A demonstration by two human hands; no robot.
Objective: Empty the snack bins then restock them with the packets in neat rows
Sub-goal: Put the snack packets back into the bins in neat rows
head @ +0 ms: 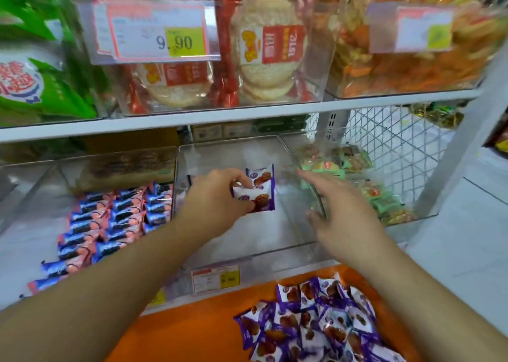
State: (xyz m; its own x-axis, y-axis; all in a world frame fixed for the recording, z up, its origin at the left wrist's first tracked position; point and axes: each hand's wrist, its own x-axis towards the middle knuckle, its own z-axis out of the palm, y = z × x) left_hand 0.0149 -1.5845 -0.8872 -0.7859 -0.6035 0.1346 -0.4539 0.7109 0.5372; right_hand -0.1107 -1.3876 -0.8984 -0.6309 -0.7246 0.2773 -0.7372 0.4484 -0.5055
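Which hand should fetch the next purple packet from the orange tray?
Right. The right hand is open, holds nothing, and sits above the pile of purple packets in the orange tray. The left hand grips purple packets inside the clear middle bin.

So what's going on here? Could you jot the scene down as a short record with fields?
place: shop shelf of clear snack bins
middle bin: nearly empty, a few purple packets at the back
left hand: holds purple packets inside the middle bin
right hand: fingers straight, over the bin's right wall, holding nothing
orange tray: below the shelf, holds a loose pile of purple packets
left bin: blue and pink packets in rows
right bin: green packets
stage: restocking just begun
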